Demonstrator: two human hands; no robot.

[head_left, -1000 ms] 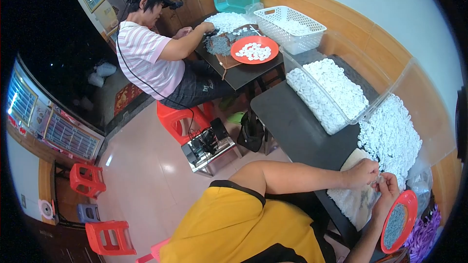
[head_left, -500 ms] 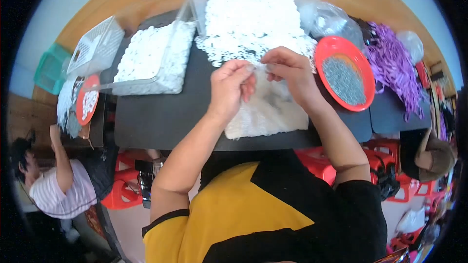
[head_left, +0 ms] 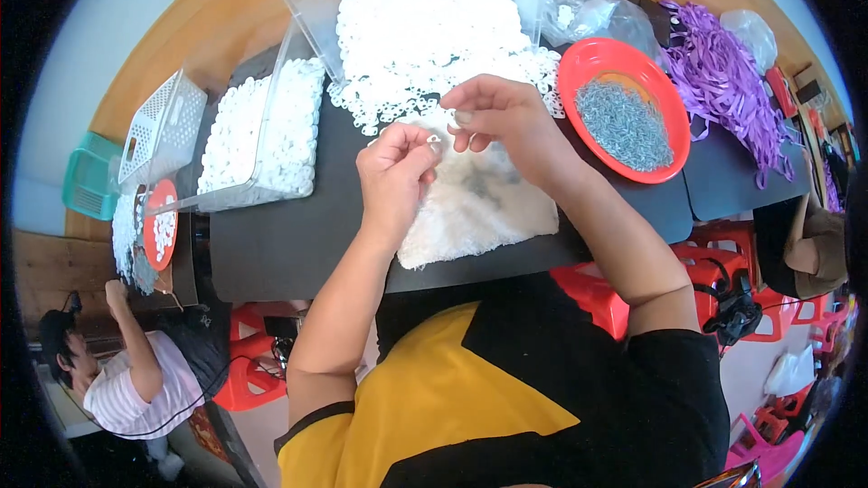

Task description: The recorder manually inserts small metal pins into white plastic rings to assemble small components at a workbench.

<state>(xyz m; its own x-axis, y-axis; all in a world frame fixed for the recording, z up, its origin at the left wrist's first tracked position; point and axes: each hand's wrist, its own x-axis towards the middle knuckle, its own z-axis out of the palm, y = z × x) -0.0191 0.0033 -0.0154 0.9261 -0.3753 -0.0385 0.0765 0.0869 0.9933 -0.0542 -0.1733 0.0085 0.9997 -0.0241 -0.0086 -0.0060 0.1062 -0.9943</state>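
Observation:
My left hand (head_left: pixel 395 170) pinches a small white plastic ring (head_left: pixel 433 138) between thumb and fingertips. My right hand (head_left: pixel 495 116) hovers just to its right, fingers curled, thumb and forefinger close together; whether it holds anything I cannot tell. Both hands are above a white cloth (head_left: pixel 484 208) on the dark table (head_left: pixel 280 253). Behind them lies a large heap of white rings (head_left: pixel 425 36). A red dish (head_left: pixel 674 158) full of small grey metal pieces sits to the right of my right hand.
A clear tray of white pieces (head_left: pixel 262 136) lies at the left, with white (head_left: pixel 161 134) and green baskets (head_left: pixel 89 185) beyond it. Purple ribbons (head_left: pixel 723 81) are piled at the far right. Another person (head_left: pixel 136 380) works at a table at the lower left. Red stools (head_left: pixel 723 262) stand below.
The view swung from looking leftward at the other person to looking down at my own hands. In the last half second my hands barely moved, still close together over the cloth.

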